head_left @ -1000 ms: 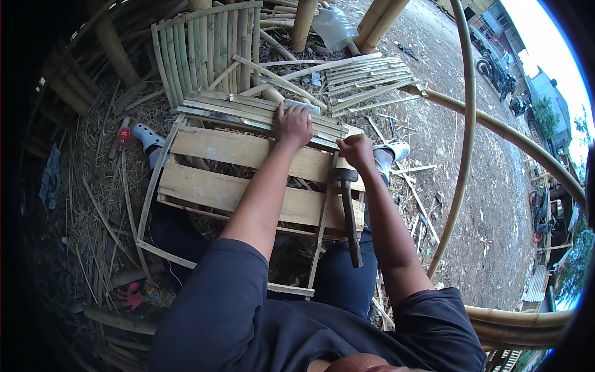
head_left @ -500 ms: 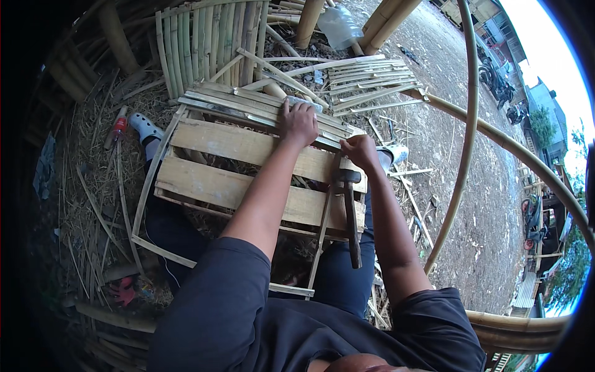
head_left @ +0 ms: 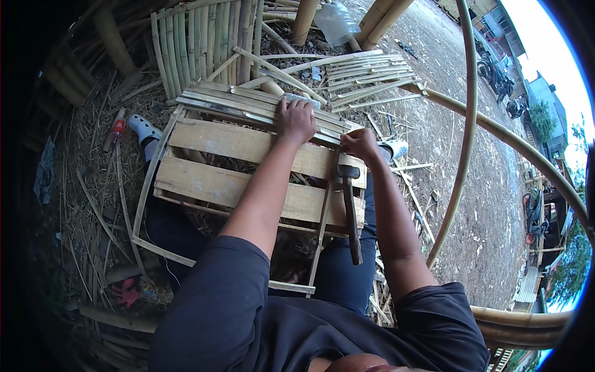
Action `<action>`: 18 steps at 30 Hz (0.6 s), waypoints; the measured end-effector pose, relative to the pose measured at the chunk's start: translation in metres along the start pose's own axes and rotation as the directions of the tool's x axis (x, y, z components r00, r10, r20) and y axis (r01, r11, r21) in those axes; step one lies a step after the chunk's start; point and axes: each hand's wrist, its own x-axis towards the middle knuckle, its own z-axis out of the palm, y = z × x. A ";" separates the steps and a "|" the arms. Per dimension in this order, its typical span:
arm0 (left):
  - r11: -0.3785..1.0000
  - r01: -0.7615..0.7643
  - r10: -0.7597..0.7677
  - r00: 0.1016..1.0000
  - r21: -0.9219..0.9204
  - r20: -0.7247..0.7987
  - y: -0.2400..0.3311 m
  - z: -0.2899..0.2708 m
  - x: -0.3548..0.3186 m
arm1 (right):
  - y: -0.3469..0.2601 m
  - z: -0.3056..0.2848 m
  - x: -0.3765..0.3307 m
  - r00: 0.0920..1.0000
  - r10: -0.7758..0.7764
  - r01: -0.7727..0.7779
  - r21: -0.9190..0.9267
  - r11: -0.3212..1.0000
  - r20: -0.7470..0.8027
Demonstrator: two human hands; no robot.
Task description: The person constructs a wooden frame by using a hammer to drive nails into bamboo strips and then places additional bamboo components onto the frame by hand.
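The bamboo frame [head_left: 162, 251], laid over the rough plank crate [head_left: 204, 180], should be found light, springy and splintery, best gripped by its rails. Flat strips [head_left: 226, 102] along its far edge are covered by the left hand [head_left: 296, 122], fingers loosely extended; at their ends, the right hand [head_left: 361, 146] is curled closed, its contents hidden.

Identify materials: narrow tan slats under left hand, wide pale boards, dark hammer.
Narrow tan slats: probably split bamboo, unpainted, judging by node-like bumps. Wide pale boards: likely bare sawn wood, given flat faces and straight edges. Dark hammer: head looks metal, dark grey and dull; brown handle probably wood.
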 end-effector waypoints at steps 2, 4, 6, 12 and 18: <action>1.000 0.009 -0.009 1.000 0.007 0.002 -0.004 0.001 -0.003 | -0.006 0.006 -0.003 1.000 0.015 -0.015 0.003 1.000 0.005; 1.000 -0.007 0.006 1.000 -0.012 -0.025 -0.003 0.001 0.000 | -0.004 0.005 -0.001 1.000 -0.004 0.005 0.035 0.999 -0.023; 0.999 -0.021 0.020 0.999 -0.029 -0.050 -0.001 0.001 0.003 | -0.004 0.002 -0.001 1.000 -0.002 0.003 0.015 1.000 -0.031; 1.000 -0.001 0.001 1.000 0.017 0.029 0.002 -0.002 -0.001 | -0.021 -0.013 -0.055 0.971 -0.108 0.049 -0.263 0.964 -0.213; 0.997 0.035 -0.037 0.999 -0.070 -0.018 0.000 -0.004 0.002 | -0.048 -0.015 -0.226 0.929 0.363 -0.279 -0.499 0.820 0.078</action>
